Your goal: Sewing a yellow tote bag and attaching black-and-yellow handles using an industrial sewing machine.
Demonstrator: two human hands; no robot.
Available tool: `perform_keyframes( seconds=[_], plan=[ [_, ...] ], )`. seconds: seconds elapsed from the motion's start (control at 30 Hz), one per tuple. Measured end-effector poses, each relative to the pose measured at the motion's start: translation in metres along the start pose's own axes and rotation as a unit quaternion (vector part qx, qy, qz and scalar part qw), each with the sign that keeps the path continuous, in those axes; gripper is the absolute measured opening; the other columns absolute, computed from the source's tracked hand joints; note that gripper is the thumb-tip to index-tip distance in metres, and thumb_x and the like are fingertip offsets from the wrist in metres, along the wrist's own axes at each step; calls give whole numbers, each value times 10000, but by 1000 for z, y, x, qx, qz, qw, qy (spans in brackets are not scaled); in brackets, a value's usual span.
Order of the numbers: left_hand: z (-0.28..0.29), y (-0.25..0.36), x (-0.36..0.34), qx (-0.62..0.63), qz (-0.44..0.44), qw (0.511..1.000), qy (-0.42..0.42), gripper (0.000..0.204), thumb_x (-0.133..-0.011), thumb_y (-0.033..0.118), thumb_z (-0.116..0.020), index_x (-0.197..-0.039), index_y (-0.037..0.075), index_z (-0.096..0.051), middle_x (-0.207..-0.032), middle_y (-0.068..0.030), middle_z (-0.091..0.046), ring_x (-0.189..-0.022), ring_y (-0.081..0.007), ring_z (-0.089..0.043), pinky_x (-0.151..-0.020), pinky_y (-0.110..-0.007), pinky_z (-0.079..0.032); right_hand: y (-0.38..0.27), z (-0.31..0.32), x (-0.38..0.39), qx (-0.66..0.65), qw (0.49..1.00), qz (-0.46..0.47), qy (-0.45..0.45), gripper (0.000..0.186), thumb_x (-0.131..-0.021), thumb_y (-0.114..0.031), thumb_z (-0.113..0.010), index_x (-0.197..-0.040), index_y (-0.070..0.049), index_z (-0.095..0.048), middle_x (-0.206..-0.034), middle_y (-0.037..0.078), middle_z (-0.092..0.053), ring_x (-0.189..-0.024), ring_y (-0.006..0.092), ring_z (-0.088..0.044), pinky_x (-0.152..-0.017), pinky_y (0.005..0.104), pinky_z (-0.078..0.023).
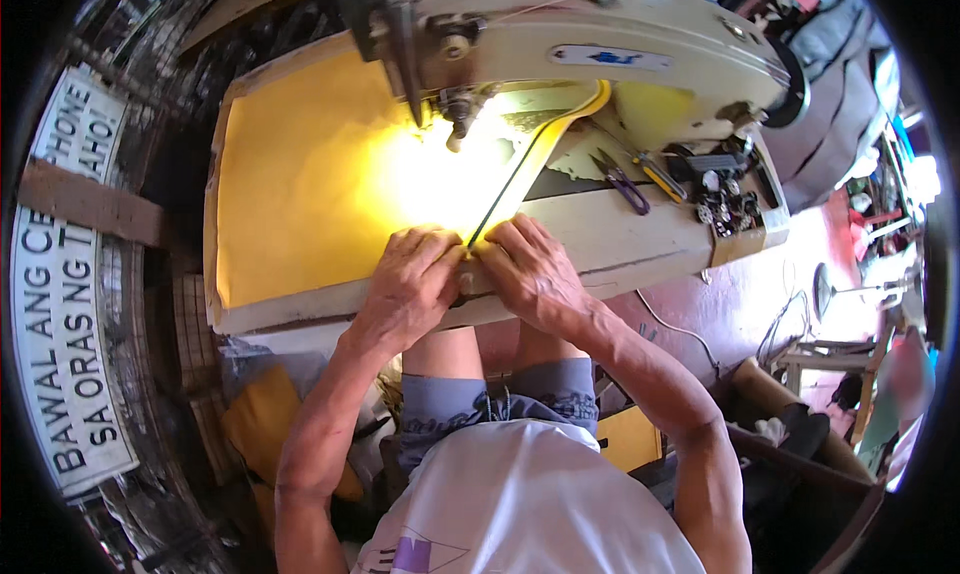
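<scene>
A broad sheet of yellow fabric lies over the left part of the sewing table. From it a folded yellow strip with a thin black line runs up and right under the arm of the sewing machine. At the table's near edge my left hand pinches the fabric just left of the black line. My right hand is closed on the same edge just right of it, and the fingertips nearly meet. Glare from the lamp washes out the fabric near the machine's needle area.
Purple-handled thread snips and a yellow utility knife lie right of the strip. An open box of small metal parts sits at the table's right end. A lettered white sign stands at left; yellow material lies below the table.
</scene>
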State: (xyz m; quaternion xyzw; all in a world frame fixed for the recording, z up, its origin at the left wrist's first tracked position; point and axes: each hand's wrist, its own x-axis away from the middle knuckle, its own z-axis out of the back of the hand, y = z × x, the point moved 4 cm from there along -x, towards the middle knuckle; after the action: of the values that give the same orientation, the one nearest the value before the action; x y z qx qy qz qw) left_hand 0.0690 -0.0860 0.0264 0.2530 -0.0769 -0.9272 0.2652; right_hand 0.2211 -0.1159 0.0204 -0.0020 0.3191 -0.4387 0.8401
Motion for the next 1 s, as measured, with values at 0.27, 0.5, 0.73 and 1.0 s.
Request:
perform_keyframes(
  seconds=[0.27, 0.5, 0.73, 1.0],
  plan=[
    [4, -10, -8, 183, 184, 956, 139, 172, -789, -56, -735, -937, -1, -665, -853, -82, -652, -816, -237, -642, -736, -327, -505, 6, -9, -6, -67, 993, -86, 41, 346, -848, -245, -663, -1103, -29, -574, -1026, 124, -539, -1053, 284, -524, -963, 446, -391],
    [30, -73, 9, 397, 393, 816, 149, 97, -960, 156, -661, -965, 59, -658, -802, -7, -633, -719, -89, -611, -621, -218, -488, 109, 24, -24, 101, 993, -48, -23, 514, -819, -442, -721, -1178, -85, -635, -961, 106, -661, -1028, 287, -618, -1065, 498, -362],
    [11, -107, 3, 394, 515, 761, 37, 102, -958, 123, -634, -1006, 37, -610, -806, -41, -652, -632, -78, -609, -514, -185, -460, 183, 59, -42, 168, 968, -138, -121, 624, -763, -587, -715, -1024, -21, -699, -965, 201, -665, -950, 358, -637, -830, 444, -516],
    [-13, -100, -26, 418, 515, 748, 38, 75, -905, 25, -602, -979, 7, -605, -805, -67, -665, -557, -67, -580, -454, -191, -433, 108, 16, -30, 261, 965, -27, 6, 399, -887, -205, -568, -1262, -73, -608, -1174, 146, -609, -1226, 312, -515, -1025, 464, -417]
  ],
)
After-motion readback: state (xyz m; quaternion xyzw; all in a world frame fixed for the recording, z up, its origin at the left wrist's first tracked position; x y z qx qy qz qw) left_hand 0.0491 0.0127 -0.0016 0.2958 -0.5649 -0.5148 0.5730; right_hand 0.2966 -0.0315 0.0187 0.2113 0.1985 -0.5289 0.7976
